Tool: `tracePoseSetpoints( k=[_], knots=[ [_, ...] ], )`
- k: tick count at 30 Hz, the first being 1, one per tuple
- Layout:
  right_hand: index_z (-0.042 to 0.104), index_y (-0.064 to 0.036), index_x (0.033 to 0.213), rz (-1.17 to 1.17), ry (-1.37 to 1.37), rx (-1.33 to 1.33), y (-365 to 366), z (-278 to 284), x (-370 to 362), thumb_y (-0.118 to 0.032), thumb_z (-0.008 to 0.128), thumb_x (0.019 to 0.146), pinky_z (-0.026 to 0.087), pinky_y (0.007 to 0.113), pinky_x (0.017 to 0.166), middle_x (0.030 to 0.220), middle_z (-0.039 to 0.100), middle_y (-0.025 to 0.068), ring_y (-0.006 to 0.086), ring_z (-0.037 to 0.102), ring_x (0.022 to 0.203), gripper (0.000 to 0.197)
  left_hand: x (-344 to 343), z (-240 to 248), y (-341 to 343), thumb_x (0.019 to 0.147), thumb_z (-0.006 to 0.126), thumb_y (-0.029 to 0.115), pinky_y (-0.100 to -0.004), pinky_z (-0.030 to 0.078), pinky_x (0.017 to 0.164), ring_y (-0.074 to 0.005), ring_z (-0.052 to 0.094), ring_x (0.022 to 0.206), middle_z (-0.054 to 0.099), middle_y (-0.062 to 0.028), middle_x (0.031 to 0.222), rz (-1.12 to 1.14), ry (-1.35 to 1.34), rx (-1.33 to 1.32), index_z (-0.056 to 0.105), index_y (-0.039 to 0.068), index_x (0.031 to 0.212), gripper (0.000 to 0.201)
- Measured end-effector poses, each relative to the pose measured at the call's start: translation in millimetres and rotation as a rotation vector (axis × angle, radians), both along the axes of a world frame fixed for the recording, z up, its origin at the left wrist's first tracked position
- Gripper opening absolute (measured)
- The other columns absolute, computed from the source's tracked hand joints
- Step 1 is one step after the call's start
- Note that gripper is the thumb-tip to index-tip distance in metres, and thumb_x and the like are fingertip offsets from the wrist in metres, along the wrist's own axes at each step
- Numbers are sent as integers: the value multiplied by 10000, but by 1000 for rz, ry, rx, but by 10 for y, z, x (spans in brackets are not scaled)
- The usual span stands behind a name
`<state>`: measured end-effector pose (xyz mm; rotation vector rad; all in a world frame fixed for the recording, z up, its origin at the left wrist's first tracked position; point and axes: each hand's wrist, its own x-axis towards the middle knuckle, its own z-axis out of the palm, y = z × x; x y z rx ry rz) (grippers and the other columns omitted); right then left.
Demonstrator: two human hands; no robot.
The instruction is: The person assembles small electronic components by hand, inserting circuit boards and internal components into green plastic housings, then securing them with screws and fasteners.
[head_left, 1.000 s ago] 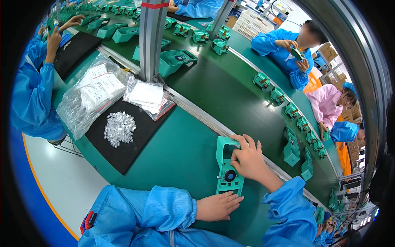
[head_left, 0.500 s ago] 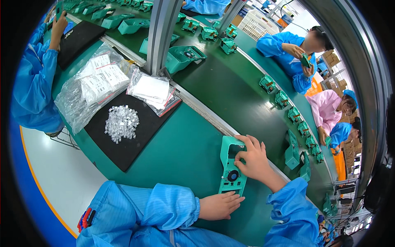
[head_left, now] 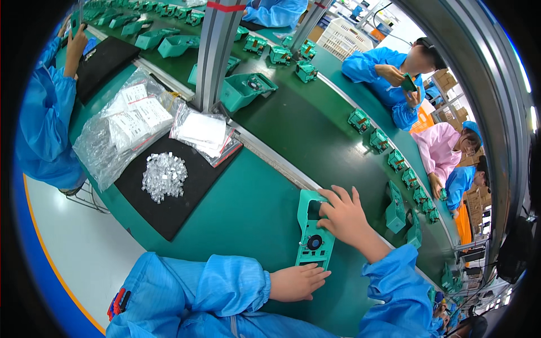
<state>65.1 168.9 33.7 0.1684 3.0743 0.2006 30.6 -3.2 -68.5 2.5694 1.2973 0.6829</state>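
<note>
Lying on the desk (head_left: 248, 217), the green plastic housing (head_left: 308, 230) has the left hand (head_left: 298, 283), flat and relaxed, at its lower end and the right hand (head_left: 345, 218) splayed over its upper right edge, grip uncertain. Right fingers have fanned wider since half a second ago. The housing carries a round black speaker (head_left: 314, 242).

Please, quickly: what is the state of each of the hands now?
Left hand: open, fingers extended, at the green housing's near end.
Right hand: fingers bent at its far part; grip cannot be told.
</note>
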Motion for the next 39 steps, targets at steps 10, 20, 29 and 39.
tracePoseSetpoints(
  k=[10, 20, 29, 39],
  knots=[
    [590, -215, 888, 406, 99, 242, 249, -61, -113, -175, 599, 721, 319, 522, 964, 1101, 550, -60, 212, 483, 1102, 172, -150, 131, 48, 878, 482, 256, -407, 335, 994, -297, 463, 1125, 418, -164, 1299, -44, -182, 68, 477, 15, 1199, 402],
    [615, -55, 916, -911, 373, -216, 1633, -411, 661, -257, 586, 771, 453, 420, 689, 895, 613, 172, 348, 574, 870, 250, -216, 149, 42, 853, 532, 225, -426, 396, 914, -322, 501, 1054, 459, -147, 1251, 2, -400, 166, 507, 50, 1172, 364],
    [573, -69, 1049, -607, 781, 28, 1248, -329, -510, -255, 586, 778, 427, 435, 752, 901, 606, 101, 306, 579, 866, 329, -274, 283, 52, 786, 550, 172, -379, 389, 783, -276, 501, 870, 527, -123, 1023, 95, -429, 314, 551, 40, 970, 226],
    [289, 36, 1297, -699, 665, -1040, 717, -826, -2905, -319, 610, 748, 530, 328, 601, 1141, 511, 242, 278, 632, 802, 729, -166, 158, 101, 788, 529, 190, -420, 406, 793, -329, 525, 905, 553, -173, 1007, -84, -584, 302, 553, 10, 979, 263]
  ],
)
